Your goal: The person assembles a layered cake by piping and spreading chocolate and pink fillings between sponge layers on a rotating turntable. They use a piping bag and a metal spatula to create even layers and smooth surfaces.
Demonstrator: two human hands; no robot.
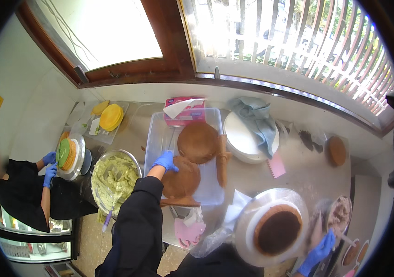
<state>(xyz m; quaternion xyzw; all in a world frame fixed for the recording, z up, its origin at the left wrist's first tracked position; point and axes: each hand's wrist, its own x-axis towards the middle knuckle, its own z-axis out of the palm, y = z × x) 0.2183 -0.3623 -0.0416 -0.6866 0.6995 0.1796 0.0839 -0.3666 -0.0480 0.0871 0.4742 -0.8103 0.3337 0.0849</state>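
Observation:
My left hand (pixel 165 161), in a blue glove, grips the upper left edge of a round brown cake layer (pixel 182 177) in a clear plastic tub (pixel 151 138). A second brown layer (pixel 198 142) lies just behind it. Others stand on edge along the tub's right wall (pixel 221 161) and near side (pixel 180 201). At the far right my right hand (pixel 323 244), also gloved, is beside a metal bowl of pinkish cream (pixel 339 211). Blur hides whether it holds a tool. Between my hands, a dark-topped cake (pixel 278 230) sits on a turntable (pixel 240 239).
Left of the tub is a bowl of pale green cream (pixel 115 180) with a purple-handled spatula (pixel 108 220). A co-worker (pixel 20 194) spreads a green-topped cake (pixel 66 154). Behind stand a tissue box (pixel 184 119) and white boards (pixel 238 133) under a blue cloth (pixel 255 119).

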